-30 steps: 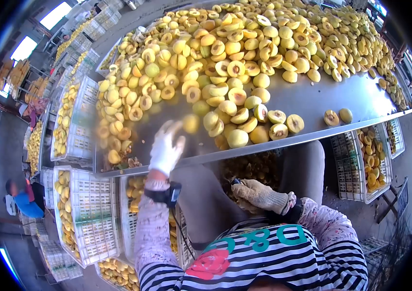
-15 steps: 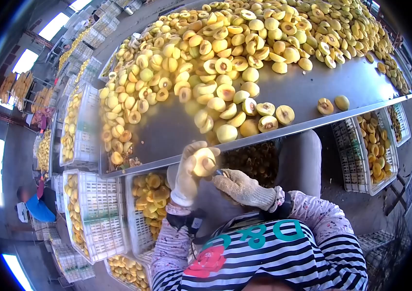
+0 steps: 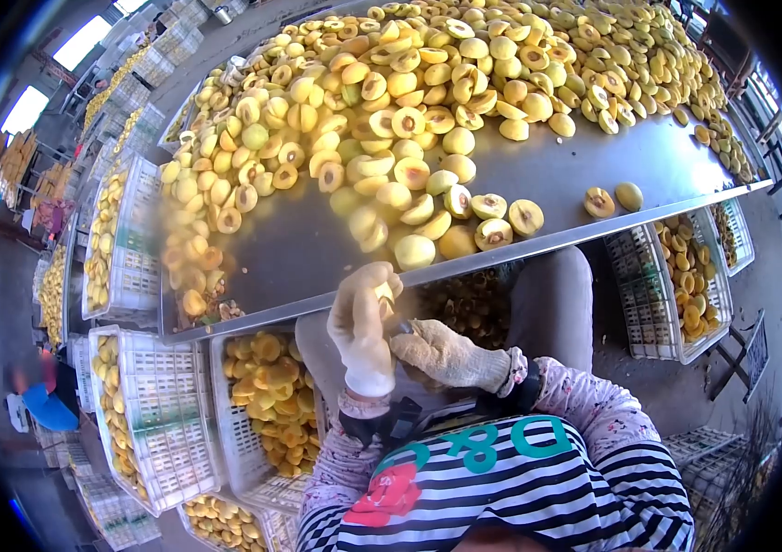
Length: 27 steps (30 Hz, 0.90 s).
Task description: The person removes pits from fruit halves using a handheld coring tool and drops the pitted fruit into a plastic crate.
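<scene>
My left hand [image 3: 361, 317], in a pale work glove, is closed around a halved yellow peach [image 3: 385, 293] just off the near edge of the metal table [image 3: 317, 302]. Most of that half is hidden by the fingers. My right hand [image 3: 451, 354], in a knitted glove, is wrapped round a small dark-ended tool [image 3: 403, 327]; only its end shows, close to the left palm, and its kind is not plain. On the tabletop ahead lies a large heap of peach halves [image 3: 409, 120], several with the brown stone hollow facing up.
White plastic crates [image 3: 170, 414] of peach halves stand at the left, and another crate [image 3: 685, 345] at the right beside a folding stand [image 3: 748, 354]. Fruit lies under the table between my knees. A person in blue [image 3: 49, 405] is at the far left.
The left hand has turned, so the peach half that faced me is now mostly covered by fingers. Both hands stay close together. The view has shifted slightly, moving the scene left.
</scene>
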Motion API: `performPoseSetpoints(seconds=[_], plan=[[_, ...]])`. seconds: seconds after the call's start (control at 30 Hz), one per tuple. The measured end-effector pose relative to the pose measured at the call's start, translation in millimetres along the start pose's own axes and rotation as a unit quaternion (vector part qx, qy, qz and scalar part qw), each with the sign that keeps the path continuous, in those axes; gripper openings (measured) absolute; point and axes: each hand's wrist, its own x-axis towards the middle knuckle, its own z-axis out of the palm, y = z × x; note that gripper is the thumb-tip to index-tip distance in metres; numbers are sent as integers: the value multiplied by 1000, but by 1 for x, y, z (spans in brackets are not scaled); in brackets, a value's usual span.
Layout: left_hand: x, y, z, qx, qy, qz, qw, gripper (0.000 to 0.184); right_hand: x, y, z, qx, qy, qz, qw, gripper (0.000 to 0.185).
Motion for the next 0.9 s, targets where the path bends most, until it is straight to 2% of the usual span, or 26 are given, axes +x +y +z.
performPoseSetpoints(seconds=[0.07, 0.1, 0.2, 0.23, 0.27, 0.33, 0.37, 0.43, 0.53, 0.57, 0.67, 0.7, 0.77, 0.83, 0.87, 0.9], plan=[[-5, 11, 1, 90, -33, 101, 990, 22, 1, -6, 9, -65, 2, -108, 992, 46], [-6, 16, 2, 93, -27, 98, 990, 23, 2, -4, 9, -63, -2, -89, 994, 40], [-3, 19, -8, 53, -43, 7, 998, 22, 3, -2, 8, -102, 14, 18, 995, 34], [1, 15, -19, -78, -70, -81, 991, 26, 0, -7, 11, -116, 9, -5, 993, 34], [0, 7, -21, -169, -92, -74, 979, 31, -2, -7, 18, -111, 46, -43, 992, 34], [2, 0, -20, -195, -96, -36, 975, 31, 0, -4, 32, -105, 117, -122, 980, 35], [1, -1, -17, -177, -63, -21, 982, 28, 1, -6, 33, -90, 116, -69, 987, 35], [1, 5, -12, -134, 0, 2, 991, 23, 6, -8, 33, -86, 97, -59, 990, 35], [2, 3, -24, -9, -34, 71, 997, 32, 11, -17, 29, -116, 66, 2, 991, 34], [5, 4, -27, -12, -41, 49, 998, 32, 11, -19, 30, -132, 52, 30, 989, 34], [13, 0, -37, -84, -101, 43, 990, 30, 16, -8, 23, -33, -7, 26, 999, 34], [13, 6, -34, -96, -94, 25, 991, 25, 17, -1, 18, 2, -20, 50, 999, 34], [10, 8, -32, 17, -86, 100, 991, 24, 19, 9, 8, 71, -48, 93, 992, 35], [6, 16, -23, 140, -82, 198, 967, 24, 25, 8, 16, -46, 11, -95, 994, 37], [6, 16, -22, 108, -70, 132, 983, 24, 26, 9, 21, -103, 40, -187, 976, 37], [7, 17, -21, 76, -57, 69, 993, 25, 27, 12, 20, -103, 57, -186, 975, 38]])
